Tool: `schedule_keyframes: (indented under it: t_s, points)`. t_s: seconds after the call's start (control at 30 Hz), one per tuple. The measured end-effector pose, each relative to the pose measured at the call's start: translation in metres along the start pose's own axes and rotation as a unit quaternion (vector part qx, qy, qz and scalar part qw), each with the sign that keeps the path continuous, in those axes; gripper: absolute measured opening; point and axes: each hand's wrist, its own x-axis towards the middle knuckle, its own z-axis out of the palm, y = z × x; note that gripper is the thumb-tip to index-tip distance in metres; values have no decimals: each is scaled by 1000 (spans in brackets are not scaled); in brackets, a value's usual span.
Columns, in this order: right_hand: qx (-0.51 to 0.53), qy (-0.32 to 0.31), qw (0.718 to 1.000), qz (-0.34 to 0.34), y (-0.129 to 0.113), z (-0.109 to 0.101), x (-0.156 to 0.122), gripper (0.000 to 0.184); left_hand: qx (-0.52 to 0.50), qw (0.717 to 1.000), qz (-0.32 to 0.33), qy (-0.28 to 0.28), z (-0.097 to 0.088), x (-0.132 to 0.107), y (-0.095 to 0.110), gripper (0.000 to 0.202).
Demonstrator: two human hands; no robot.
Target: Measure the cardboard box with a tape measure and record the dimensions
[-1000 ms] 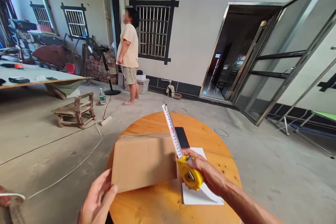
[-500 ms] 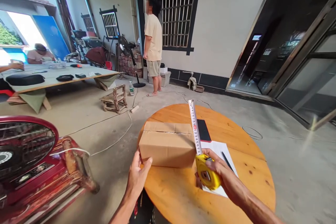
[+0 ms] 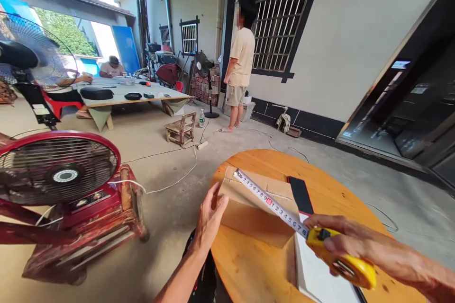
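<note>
A closed cardboard box [image 3: 256, 222] sits on a round wooden table [image 3: 245, 272]. My left hand [image 3: 210, 215] grips the box's left end, thumb at the front corner and fingers along the side. In my right hand [image 3: 350, 239] is a yellow tape measure [image 3: 355, 270], its body tilted, right of the box. The pulled-out blade [image 3: 270, 202] slants across over the box top, its metal tip near the far left corner. Whether the blade touches the cardboard I cannot tell. White paper [image 3: 313, 265] lies partly under the right hand, beside a dark flat object [image 3: 300, 194].
A red box fan [image 3: 64, 175] stands on a wooden stool at left, with a pedestal fan [image 3: 31, 57] behind it. Further off are a small wooden chair [image 3: 181, 130], a standing person [image 3: 241, 61] and a long table [image 3: 135, 97] with people seated. Cables cross the floor.
The tape measure has swung from nearly upright beside the box to a slant across its top, as my right hand moved right. My left hand stays at the box's left end. The view has turned left.
</note>
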Motion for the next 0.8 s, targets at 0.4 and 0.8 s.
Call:
schedule_keyframes:
  t_s: [0.4,0.8]
  points:
    - [-130,-231,961,82,-62,2,73,26,65,997,-43,28,15,-3,11,48]
    - [-136,-260,956,29,-42,-41,69,39,132,988,-33,77,27,-6,20,58]
